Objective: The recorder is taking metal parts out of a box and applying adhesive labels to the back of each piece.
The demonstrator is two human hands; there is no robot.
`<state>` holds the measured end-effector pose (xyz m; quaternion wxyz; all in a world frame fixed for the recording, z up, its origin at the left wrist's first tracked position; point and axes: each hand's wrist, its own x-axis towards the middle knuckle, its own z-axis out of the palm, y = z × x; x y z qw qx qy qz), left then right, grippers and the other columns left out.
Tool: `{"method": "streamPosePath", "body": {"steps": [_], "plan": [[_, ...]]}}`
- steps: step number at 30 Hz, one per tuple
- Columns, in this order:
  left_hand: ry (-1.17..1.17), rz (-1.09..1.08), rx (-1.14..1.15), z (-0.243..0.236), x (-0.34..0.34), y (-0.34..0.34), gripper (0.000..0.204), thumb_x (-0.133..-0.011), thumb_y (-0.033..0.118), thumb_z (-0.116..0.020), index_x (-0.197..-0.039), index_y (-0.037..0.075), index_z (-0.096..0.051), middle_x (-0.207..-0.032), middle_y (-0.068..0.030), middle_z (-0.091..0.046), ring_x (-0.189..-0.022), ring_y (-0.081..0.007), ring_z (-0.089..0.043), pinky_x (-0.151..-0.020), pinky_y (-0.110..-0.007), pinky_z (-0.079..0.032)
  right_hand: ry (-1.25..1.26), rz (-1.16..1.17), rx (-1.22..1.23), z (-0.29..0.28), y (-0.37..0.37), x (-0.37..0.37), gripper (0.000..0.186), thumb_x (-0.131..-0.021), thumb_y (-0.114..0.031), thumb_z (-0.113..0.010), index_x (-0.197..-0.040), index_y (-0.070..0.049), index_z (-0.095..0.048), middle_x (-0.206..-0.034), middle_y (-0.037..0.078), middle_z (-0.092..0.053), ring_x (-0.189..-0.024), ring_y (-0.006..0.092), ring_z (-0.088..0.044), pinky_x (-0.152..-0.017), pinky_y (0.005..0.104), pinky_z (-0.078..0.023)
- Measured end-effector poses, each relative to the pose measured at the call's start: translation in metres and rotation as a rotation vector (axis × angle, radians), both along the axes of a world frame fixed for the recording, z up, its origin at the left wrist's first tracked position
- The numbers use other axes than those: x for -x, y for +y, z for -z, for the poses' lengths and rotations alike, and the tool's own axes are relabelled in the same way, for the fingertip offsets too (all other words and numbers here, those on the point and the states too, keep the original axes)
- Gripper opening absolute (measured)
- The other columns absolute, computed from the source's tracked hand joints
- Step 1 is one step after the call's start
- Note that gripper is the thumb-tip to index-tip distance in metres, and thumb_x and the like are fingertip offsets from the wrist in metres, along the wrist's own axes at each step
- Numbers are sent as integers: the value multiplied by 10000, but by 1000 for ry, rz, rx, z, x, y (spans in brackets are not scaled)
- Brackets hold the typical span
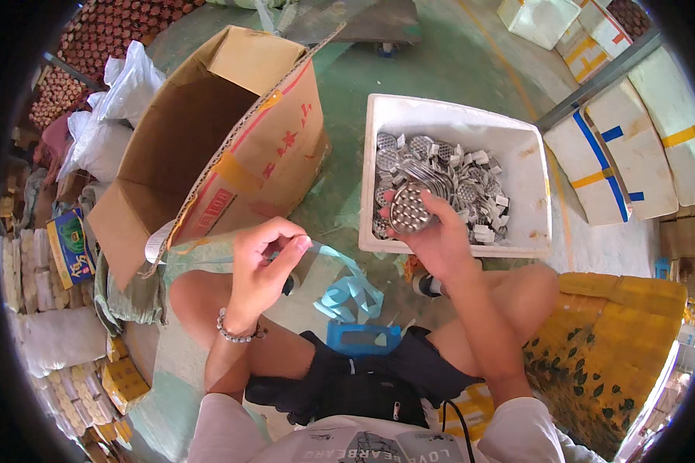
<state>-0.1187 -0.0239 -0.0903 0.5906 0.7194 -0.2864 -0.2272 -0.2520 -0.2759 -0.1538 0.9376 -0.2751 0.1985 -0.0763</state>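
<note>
My left hand (266,258) is closed, thumb and forefinger pinched on a thin translucent strip (336,255). Bluish on one side, the strip runs down to a loose curled heap (351,298) between my knees. Toward the left, a clear stretch reaches a white roll (158,241) at the carton's lower edge. My right hand (445,243) grips a round silvery metal disc (411,210) with rows of raised bumps, held over the near rim of a white foam box (529,235). Inside that box lie many similar discs (422,147) with small white tags (483,231).
A large open cardboard carton (286,154) stands to the left. Beside my right knee lies a yellow stained sheet (602,339). White foam boxes (633,147) line the far right. White sacks (104,131) and stacked goods (54,270) fill the left side. A blue item (363,339) sits near my lap.
</note>
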Motion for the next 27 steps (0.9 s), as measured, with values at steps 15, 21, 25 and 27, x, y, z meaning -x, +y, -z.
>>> {"method": "streamPosePath", "body": {"steps": [15,21,25,27], "plan": [[379,-360,627,-54,77,204,180,-1057,189,-581,-938,54,-581,-681,46,-471,-584,-64,-420,-537,-234,-349,-186,-312,132,-79,53,92,1007,-806,-305,-806,-1600,-35,-249,-1363,224,-547,-1117,379,-638,-659,423,-616],[364,-1104,202,156,119,354,101,-1002,136,-577,-984,65,-646,-689,43,-499,-629,-77,-455,-595,-245,-367,-52,-223,246,-43,118,144,941,-802,-322,-725,-1569,-4,-282,-1255,277,-621,-830,362,-719,-547,410,-588],[809,-1218,-71,356,169,380,177,-1015,239,-619,-1017,73,-678,-885,-26,-662,-815,-173,-696,-682,-295,-574,136,-211,69,-3,143,182,824,-820,-337,-684,-1509,-7,-374,-1315,353,-580,-713,381,-714,-468,362,-576],[928,-1301,66,429,195,379,159,-1010,221,-628,-989,70,-674,-874,-36,-667,-791,-179,-699,-665,-297,-577,112,-205,-19,7,151,198,746,-830,-317,-676,-1464,-16,-424,-1334,372,-561,-784,412,-719,-502,382,-608]]}}
